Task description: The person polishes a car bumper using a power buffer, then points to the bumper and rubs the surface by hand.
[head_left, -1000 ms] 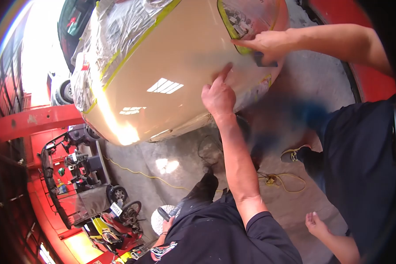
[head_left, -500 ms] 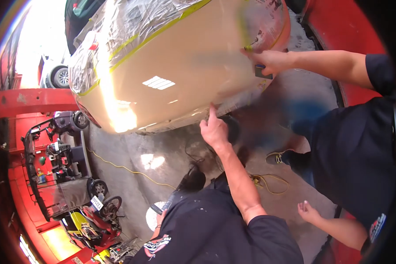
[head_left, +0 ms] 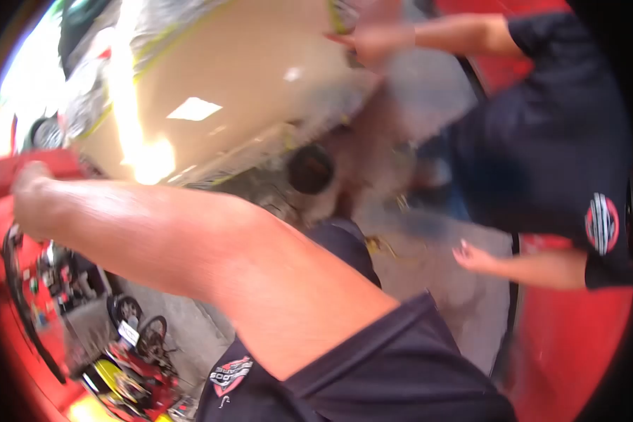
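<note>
My right arm reaches across the view to the far left, where my right hand [head_left: 36,193] is blurred near a red beam [head_left: 67,163]; its fingers cannot be made out. My left hand does not show. Beyond my arm is a glossy beige car panel [head_left: 239,77], edged with yellow-green tape and plastic sheeting [head_left: 84,102]. At the panel's upper right, a co-worker's hand [head_left: 373,46] points with one finger toward it. The co-worker's other hand [head_left: 475,258] hangs over the floor with nothing visible in it.
The co-worker [head_left: 541,141] stands at the right in a dark shirt. A round dark object [head_left: 310,169] is below the panel. A yellow cord [head_left: 381,246] lies on the floor. At lower left are a motorcycle [head_left: 130,376] and a small vehicle's wheel [head_left: 125,309].
My right hand has swung from the panel's lower edge to the far left. My left hand and the tool it held have gone from sight. The view has shifted, and the panel sits farther left and higher.
</note>
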The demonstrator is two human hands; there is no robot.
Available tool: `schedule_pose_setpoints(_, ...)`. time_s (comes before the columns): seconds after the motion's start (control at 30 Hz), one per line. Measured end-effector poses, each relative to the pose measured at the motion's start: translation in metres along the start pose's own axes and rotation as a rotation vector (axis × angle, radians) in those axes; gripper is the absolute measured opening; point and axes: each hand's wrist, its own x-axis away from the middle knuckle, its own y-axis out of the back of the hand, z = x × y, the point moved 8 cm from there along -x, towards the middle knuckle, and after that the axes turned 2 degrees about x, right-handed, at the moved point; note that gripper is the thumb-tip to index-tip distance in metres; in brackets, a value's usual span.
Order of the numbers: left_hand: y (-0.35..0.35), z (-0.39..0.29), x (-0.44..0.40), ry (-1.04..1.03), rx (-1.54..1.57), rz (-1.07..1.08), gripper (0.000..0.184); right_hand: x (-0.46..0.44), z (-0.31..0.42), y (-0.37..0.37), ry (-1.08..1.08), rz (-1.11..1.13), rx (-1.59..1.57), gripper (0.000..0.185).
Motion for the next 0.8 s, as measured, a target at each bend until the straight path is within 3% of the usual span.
schedule_pose_setpoints(0.07,-0.002,-0.010,-0.001,0.009,0.070,-0.063,0.023,0.028,0.042,-0.084,0.052,0.202,-0.014,0.026)
schedule_pose_setpoints(0.13,-0.001,-0.032,0.003,-0.003,0.143,-0.117,0.021,0.098,0.053,-0.173,0.034,0.076,-0.205,0.014)
schedule_pose_setpoints(0.17,0.004,-0.047,0.012,-0.009,0.177,-0.147,0.020,0.141,0.054,-0.211,0.088,0.169,-0.196,0.009)
schedule_pose_setpoints(0.23,0.009,-0.092,0.038,-0.057,0.305,-0.159,0.019,0.223,0.041,-0.280,0.045,0.315,-0.210,0.006)
schedule_pose_setpoints(0.27,0.009,-0.149,0.087,-0.086,0.465,-0.123,0.011,0.258,0.035,-0.307,0.018,0.336,-0.194,0.010)
schedule_pose_setpoints(0.3,0.017,-0.151,0.078,-0.215,0.344,-0.086,0.011,0.289,0.035,-0.310,0.046,0.241,-0.125,0.012)
schedule_pose_setpoints(0.4,0.036,-0.212,0.119,-0.272,0.184,-0.042,0.014,0.334,0.037,-0.314,0.061,0.046,-0.066,0.016)
schedule_pose_setpoints(0.43,0.039,-0.234,0.126,-0.383,0.007,-0.041,0.019,0.340,0.038,-0.309,0.048,-0.053,-0.053,0.018)
schedule_pose_setpoints(0.5,0.035,-0.276,0.146,-0.486,-0.177,-0.045,0.024,0.343,0.039,-0.300,0.040,-0.029,-0.036,0.017)
schedule_pose_setpoints(0.57,0.016,-0.336,0.186,-0.827,-0.343,-0.021,0.023,0.343,0.037,-0.320,0.020,0.167,0.132,0.014)
schedule_pose_setpoints(0.63,0.006,-0.346,0.194,-0.837,-0.352,0.057,0.026,0.346,0.036,-0.306,0.023,0.209,0.190,0.012)
schedule_pose_setpoints(0.7,-0.003,-0.344,0.188,-0.846,-0.349,0.147,0.030,0.358,0.025,-0.323,-0.038,0.522,0.130,0.011)
schedule_pose_setpoints(0.8,0.010,-0.338,0.194,-1.049,-0.376,0.120,0.050,0.361,0.020,-0.337,-0.095,0.493,0.221,0.013)
